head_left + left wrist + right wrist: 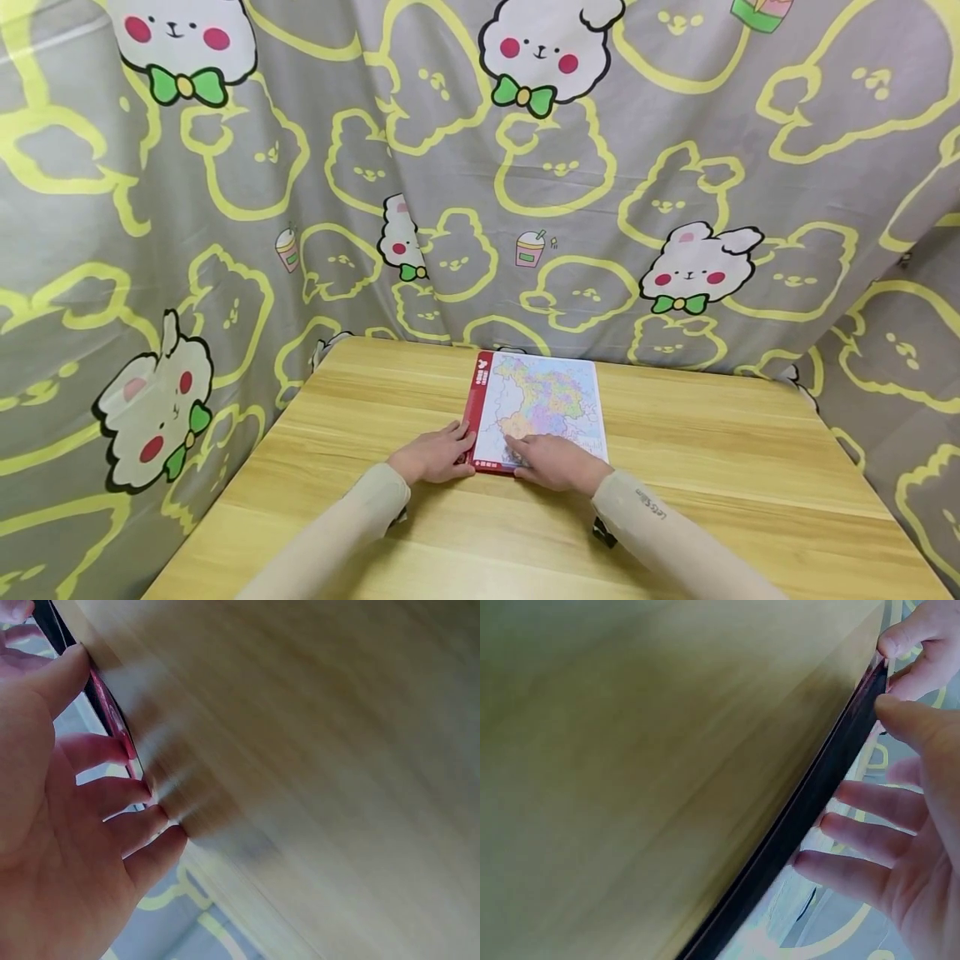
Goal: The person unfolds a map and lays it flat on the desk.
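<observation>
A flat rectangular map board (551, 387), printed with a many-coloured map and a red strip down its left side, lies on the table. My left hand (435, 454) touches its left side, the thumb by the near left corner. In the left wrist view, the fingertips (154, 859) come down past the red edge (112, 716) to the wood. My right hand (558, 462) rests over the near part of the map. Its thumb meets the dark front edge (802, 802) in the right wrist view, while the other fingers lie fairly straight and spread over the top face.
The light wooden table (735, 467) extends on both sides of the board. Behind it and along the sides hangs a grey curtain (465, 175) with yellow outlines and white cartoon animals, close to the table's far edge.
</observation>
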The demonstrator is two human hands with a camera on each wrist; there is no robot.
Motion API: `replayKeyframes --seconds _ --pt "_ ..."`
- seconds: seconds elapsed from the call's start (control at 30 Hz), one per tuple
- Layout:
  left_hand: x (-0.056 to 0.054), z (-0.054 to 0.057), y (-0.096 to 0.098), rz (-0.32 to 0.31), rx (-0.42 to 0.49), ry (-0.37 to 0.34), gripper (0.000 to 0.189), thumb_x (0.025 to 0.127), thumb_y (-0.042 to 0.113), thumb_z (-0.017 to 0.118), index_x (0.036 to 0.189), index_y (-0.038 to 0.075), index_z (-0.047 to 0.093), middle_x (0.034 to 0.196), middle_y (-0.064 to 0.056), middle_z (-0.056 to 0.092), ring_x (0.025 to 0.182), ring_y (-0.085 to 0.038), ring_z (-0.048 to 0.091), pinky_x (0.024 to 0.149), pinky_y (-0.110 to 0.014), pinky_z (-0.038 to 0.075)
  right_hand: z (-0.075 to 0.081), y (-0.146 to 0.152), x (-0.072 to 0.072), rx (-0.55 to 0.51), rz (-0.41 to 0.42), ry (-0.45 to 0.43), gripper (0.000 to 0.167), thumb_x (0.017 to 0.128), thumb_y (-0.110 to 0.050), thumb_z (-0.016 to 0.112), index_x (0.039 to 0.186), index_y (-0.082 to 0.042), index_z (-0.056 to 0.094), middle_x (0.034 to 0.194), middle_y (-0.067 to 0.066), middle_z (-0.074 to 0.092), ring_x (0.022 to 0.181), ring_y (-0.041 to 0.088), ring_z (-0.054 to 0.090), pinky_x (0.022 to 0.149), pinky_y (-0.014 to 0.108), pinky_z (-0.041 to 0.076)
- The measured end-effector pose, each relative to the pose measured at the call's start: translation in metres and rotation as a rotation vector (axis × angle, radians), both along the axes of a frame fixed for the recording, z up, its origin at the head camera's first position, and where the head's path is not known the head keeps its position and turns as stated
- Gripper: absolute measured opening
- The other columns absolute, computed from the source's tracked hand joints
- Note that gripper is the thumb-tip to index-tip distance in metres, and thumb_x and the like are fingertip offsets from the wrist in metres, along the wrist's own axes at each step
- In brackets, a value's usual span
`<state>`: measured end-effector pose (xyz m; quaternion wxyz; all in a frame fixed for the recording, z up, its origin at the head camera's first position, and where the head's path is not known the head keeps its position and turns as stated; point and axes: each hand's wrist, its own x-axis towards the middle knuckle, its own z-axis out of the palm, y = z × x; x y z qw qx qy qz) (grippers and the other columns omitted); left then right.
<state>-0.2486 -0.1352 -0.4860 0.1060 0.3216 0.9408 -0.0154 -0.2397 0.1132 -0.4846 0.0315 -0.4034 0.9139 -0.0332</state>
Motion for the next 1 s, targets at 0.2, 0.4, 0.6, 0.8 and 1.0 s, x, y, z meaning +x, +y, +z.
replayKeyframes --seconds 0.2,0.4,0.6,0.8,1.0 --pt "-0.001 0.002 0.001 -0.011 -0.004 0.016 0.067 0.095 0.049 0.049 0.144 0.005 0.039 0.149 -0.017 0.033 0.137 -0.032 0.028 0.107 -0.037 0.032 0.004 0.001 0.004 -0.001 0.013 0.043 0.049 0.097 -0.03 0.054 0.14 -0.008 0.046 0.119 0.008 0.064 0.102 0.023 0.063 0.086 0.037 0.05" --pt "0.001 0.003 0.003 0.017 0.0 -0.001 0.069 0.094 0.05 0.049 0.145 0.005 0.037 0.15 -0.016 0.031 0.138 -0.032 0.026 0.107 -0.039 0.031 0.011 0.002 0.009 -0.025 0.052 0.14 0.038 0.097 -0.024 0.054 0.132 -0.011 0.055 0.118 0.007 0.064 0.101 0.022 0.064 0.083 0.037 0.052" --pt "0.002 0.002 0.004 0.028 0.005 -0.018 0.068 0.094 0.049 0.051 0.145 0.005 0.038 0.15 -0.018 0.03 0.138 -0.032 0.027 0.106 -0.04 0.032 0.014 0.005 0.012 -0.016 0.085 0.221 0.03 0.1 -0.021 0.047 0.128 -0.013 0.058 0.118 0.006 0.064 0.101 0.022 0.064 0.08 0.037 0.053" --pt "0.001 -0.001 0.003 0.033 0.004 -0.013 0.068 0.094 0.05 0.05 0.145 0.006 0.038 0.15 -0.017 0.031 0.138 -0.032 0.028 0.106 -0.04 0.033 0.018 0.008 0.015 0.036 0.117 0.317 0.039 0.096 -0.008 0.051 0.134 -0.014 0.052 0.119 0.007 0.061 0.101 0.022 0.062 0.075 0.037 0.054" --pt "0.0 0.0 0.004 0.032 0.01 -0.001 0.068 0.093 0.049 0.051 0.144 0.006 0.04 0.149 -0.017 0.033 0.137 -0.032 0.03 0.105 -0.041 0.034 0.027 0.009 0.018 0.043 0.123 0.34 0.039 0.096 -0.006 0.052 0.133 -0.015 0.052 0.121 0.007 0.06 0.103 0.021 0.061 0.072 0.036 0.055"
